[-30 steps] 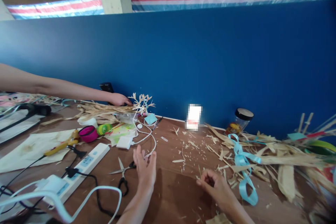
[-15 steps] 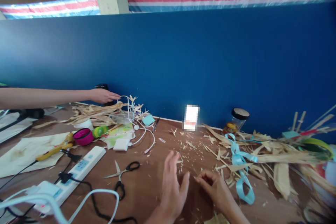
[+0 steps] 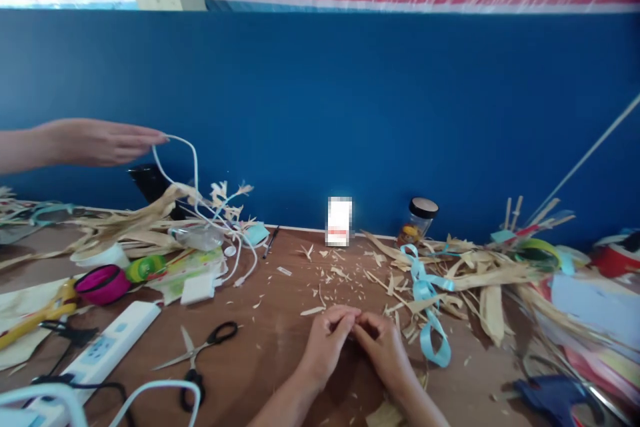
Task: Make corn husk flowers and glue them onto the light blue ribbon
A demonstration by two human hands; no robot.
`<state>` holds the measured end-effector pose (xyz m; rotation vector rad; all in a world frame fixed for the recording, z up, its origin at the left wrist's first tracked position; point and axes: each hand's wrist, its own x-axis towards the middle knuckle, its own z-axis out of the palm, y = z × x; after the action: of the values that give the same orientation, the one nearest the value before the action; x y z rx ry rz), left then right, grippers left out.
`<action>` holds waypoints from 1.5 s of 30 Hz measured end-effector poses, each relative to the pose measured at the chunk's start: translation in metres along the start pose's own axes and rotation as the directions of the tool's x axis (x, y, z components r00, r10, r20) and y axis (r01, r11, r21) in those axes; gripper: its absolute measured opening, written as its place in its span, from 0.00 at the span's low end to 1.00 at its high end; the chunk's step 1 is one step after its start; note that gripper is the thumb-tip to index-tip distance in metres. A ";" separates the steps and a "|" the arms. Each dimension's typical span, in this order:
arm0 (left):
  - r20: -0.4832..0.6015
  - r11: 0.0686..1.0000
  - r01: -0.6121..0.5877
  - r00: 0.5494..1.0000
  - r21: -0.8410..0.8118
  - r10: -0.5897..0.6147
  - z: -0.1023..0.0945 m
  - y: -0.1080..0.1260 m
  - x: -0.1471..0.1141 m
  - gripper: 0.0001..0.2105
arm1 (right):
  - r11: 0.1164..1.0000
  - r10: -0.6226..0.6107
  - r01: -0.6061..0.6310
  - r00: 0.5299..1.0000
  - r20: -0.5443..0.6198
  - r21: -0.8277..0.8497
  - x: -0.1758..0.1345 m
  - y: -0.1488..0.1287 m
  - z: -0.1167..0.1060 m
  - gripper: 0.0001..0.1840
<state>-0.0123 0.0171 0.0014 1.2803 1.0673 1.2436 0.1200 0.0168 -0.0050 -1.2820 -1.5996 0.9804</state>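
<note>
My left hand and my right hand meet over the brown table, fingertips touching. Both are closed in a pinch; whatever sits between the fingers is too small or hidden to name. Just beyond them lie small pale scraps of dried husk. To the right a loop of light blue ribbon rests on strips of dried husk. Open scissors with black handles lie left of my hands.
A co-worker's hand at the left lifts a white cable. A power strip, a pink band and a yellow tool lie left. A lidded jar stands at the back; a blue glue gun lies front right.
My left hand, earlier with fingers spread, has closed and come together with my right hand. The co-worker's hand has raised the white cable. The view has swung to the right.
</note>
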 end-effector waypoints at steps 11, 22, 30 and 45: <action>-0.035 0.984 0.136 0.989 -0.114 -0.141 -0.007 -0.004 -0.001 0.08 | 0.971 0.068 -0.103 0.984 0.164 0.217 -0.003 0.001 0.003 0.13; 0.050 0.919 0.213 0.977 -0.333 -0.209 -0.007 -0.011 -0.003 0.09 | 0.942 0.143 -0.183 0.977 0.157 0.281 -0.005 0.005 0.004 0.12; 0.076 0.841 0.255 0.965 -0.476 -0.250 -0.002 -0.006 -0.006 0.10 | 0.977 0.123 -0.139 0.987 0.103 0.162 -0.009 -0.004 0.005 0.12; 0.063 0.728 0.351 0.918 -0.589 -0.392 -0.009 -0.009 -0.001 0.08 | 0.908 0.194 -0.251 0.962 0.193 0.334 -0.010 0.001 0.008 0.19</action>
<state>-0.0214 0.0173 -0.0080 0.5093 0.8255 1.1754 0.1138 0.0066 -0.0105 -1.1710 -1.3239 1.4735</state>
